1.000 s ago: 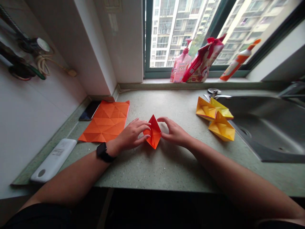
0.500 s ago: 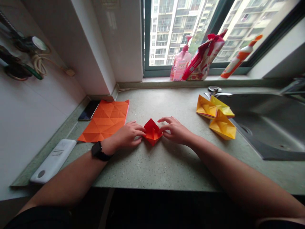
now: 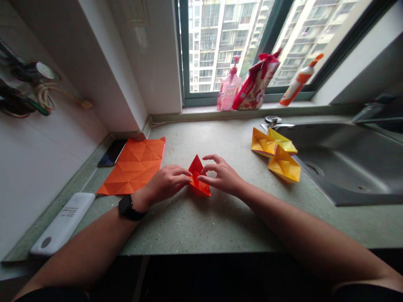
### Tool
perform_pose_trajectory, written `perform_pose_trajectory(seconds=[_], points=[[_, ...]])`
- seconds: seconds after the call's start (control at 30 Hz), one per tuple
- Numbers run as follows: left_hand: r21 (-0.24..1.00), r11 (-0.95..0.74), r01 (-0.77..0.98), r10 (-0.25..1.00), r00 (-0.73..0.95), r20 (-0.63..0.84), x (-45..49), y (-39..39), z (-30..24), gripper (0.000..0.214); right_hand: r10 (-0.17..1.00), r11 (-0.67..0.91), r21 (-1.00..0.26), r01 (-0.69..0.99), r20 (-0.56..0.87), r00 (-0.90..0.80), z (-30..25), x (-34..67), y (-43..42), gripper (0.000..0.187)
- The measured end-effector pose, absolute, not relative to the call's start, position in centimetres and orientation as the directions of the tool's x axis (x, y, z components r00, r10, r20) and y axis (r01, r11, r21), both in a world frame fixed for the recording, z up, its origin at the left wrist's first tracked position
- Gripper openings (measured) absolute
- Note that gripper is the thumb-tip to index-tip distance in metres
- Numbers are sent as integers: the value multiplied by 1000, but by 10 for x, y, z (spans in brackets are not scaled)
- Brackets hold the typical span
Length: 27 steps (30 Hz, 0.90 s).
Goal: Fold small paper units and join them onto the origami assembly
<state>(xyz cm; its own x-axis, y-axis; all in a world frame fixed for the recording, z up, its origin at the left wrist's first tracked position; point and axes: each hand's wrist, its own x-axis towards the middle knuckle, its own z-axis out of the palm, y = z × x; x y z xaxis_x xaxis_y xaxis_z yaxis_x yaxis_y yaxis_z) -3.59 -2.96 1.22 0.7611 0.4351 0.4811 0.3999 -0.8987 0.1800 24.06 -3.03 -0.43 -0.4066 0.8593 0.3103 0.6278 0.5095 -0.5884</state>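
Note:
A small red-orange origami paper boat (image 3: 199,191) rests on the counter in front of me, its pointed ends facing away and toward me. From the left, my left hand (image 3: 166,182) grips the boat's side wall, thumb and fingertips closed at its edge. My right hand (image 3: 222,176) holds the right side, with the thumb and a finger reaching over the wall and the index finger raised. The right fingertips cover part of the boat's middle. Left of my hands lies an orange sheet (image 3: 135,163) with a grid of creases.
Yellow paper boats (image 3: 285,165) stand beside the metal sink (image 3: 352,167) at the right. A dark phone (image 3: 111,152) and a white power bank (image 3: 63,224) lie at the left. A pump bottle (image 3: 229,92), a red bag (image 3: 256,84) and an orange-white bottle (image 3: 296,86) line the windowsill.
The boat has turned slightly and its side walls now stand more upright, with a taller far point. My right hand has moved left, its fingers further over the boat. The camera view has shifted.

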Motion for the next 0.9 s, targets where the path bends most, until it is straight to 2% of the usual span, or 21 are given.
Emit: perform_pose_trajectory(seconds=[0.13, 0.3, 0.43, 0.57, 0.7, 0.8, 0.9], points=[[135, -916, 379, 390, 752, 531, -32, -31, 11, 20, 886, 456, -638, 620, 260, -385, -8, 234, -29, 13], [-29, -923, 384, 290, 743, 603, -28, -36, 13, 20, 898, 430, -692, 580, 265, -350, -4, 228, -28, 9], [-123, -871, 475, 288, 699, 655, -29, -47, 24, 48, 927, 373, -781, 502, 289, -239, 11, 231, -25, 10], [-129, -856, 501, 265, 639, 722, -31, -55, 37, 68, 927, 373, -868, 328, 359, -107, 41, 251, -20, 22], [-160, -894, 419, 231, 736, 636, -22, -55, 39, 58, 926, 375, -918, 129, 377, -5, 73, 291, -24, 38], [-166, -936, 310, 177, 823, 540, -3, -55, 35, 47, 898, 408, -912, 31, 407, 165, 87, 332, -33, 43], [-139, -964, 228, 128, 852, 508, 27, -55, 33, 33, 874, 413, -898, -151, 344, 344, 90, 382, -48, 48]])
